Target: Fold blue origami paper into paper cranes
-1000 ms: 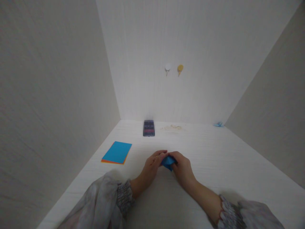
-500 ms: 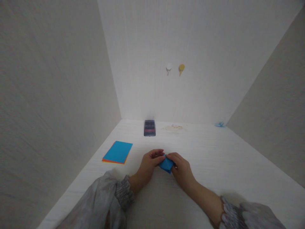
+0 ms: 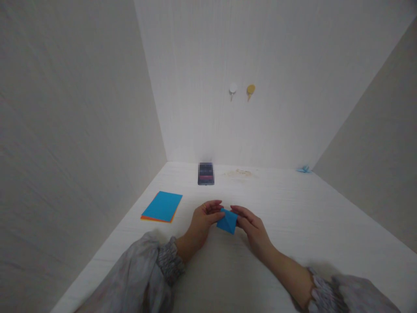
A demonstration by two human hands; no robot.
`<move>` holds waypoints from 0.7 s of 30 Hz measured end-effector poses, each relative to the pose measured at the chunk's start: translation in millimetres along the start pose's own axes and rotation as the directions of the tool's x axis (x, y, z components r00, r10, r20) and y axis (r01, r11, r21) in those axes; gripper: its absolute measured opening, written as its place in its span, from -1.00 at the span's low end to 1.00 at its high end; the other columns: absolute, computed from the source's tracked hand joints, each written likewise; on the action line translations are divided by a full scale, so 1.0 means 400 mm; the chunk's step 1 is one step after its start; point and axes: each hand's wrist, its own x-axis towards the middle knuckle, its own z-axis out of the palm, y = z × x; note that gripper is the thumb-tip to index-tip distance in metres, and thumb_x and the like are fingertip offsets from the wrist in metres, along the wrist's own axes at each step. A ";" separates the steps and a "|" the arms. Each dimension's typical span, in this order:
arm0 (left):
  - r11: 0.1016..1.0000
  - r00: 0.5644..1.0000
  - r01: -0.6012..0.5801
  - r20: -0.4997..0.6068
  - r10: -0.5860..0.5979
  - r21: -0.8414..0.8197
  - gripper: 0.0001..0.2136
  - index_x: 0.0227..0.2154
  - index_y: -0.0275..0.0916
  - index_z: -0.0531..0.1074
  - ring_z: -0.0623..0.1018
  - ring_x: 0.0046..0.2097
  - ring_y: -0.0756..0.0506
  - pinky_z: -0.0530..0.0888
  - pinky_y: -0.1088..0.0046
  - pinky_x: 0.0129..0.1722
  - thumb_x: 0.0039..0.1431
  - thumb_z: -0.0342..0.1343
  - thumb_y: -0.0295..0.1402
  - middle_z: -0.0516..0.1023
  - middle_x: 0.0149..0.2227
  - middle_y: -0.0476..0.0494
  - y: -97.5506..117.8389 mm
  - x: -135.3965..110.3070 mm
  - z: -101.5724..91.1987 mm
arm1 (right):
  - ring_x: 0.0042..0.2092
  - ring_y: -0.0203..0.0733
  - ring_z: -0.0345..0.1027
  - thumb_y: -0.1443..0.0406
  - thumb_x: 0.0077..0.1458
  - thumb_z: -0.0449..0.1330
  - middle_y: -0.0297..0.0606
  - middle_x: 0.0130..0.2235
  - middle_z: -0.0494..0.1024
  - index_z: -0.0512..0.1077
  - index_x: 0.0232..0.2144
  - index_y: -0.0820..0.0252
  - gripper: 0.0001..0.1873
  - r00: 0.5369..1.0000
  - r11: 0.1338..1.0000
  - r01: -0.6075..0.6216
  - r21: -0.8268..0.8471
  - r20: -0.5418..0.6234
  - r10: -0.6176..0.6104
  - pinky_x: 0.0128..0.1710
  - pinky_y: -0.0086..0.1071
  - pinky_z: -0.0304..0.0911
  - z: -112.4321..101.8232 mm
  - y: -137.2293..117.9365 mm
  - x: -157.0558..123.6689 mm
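A small folded piece of blue paper [image 3: 227, 221] is held just above the white table [image 3: 293, 208], near its middle. My left hand [image 3: 203, 217] pinches its left side with fingers curled; a ring shows on one finger. My right hand [image 3: 251, 226] grips its right side, fingers partly extended along the paper's edge. Grey patterned sleeves cover both forearms.
A stack of blue paper sheets [image 3: 162, 207] with orange beneath lies to the left. A dark phone [image 3: 205, 174] lies near the back wall, beside some pale crumbs [image 3: 239, 173]. A small blue folded figure [image 3: 304, 169] sits in the far right corner. Two hooks [image 3: 241, 90] hang on the back wall.
The folded blue paper has been opened out a little and shows more of its face. Both hands have shifted slightly away from me, and the right fingers have loosened and stretched.
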 end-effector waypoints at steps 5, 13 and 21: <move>0.999 1.000 -0.013 -0.015 0.014 0.044 -0.62 -0.33 -0.30 0.45 0.47 -0.33 -0.05 0.38 0.41 -0.27 -0.37 0.30 -0.49 0.50 -0.37 -0.12 0.007 -0.003 0.002 | -0.34 -0.18 0.39 0.19 0.04 0.00 -0.20 -0.35 0.51 0.42 -0.32 0.19 -0.73 0.997 0.997 -0.069 0.031 0.029 0.068 -0.34 -0.31 0.34 0.003 -0.015 0.003; 0.994 0.999 -0.036 0.037 0.032 0.101 -0.61 -0.33 -0.32 0.45 0.47 -0.35 -0.04 0.39 0.43 -0.28 -0.38 0.31 -0.47 0.50 -0.40 -0.11 0.007 -0.007 0.007 | -0.49 -0.30 0.23 0.16 -0.02 0.09 -0.33 -0.54 0.40 0.42 -0.48 0.23 -0.75 0.995 0.971 -0.087 -0.224 0.027 0.095 -0.55 -0.47 0.15 0.010 0.000 0.011; 0.994 0.999 -0.011 0.040 0.007 0.105 -0.63 -0.32 -0.33 0.44 0.47 -0.38 -0.01 0.39 0.48 -0.36 -0.30 0.29 -0.39 0.49 -0.42 -0.09 0.003 -0.006 0.004 | -0.48 -0.28 0.24 0.14 -0.02 0.07 -0.31 -0.53 0.42 0.44 -0.48 0.24 -0.71 0.990 0.962 -0.124 -0.242 0.041 0.137 -0.50 -0.45 0.14 0.014 -0.020 0.007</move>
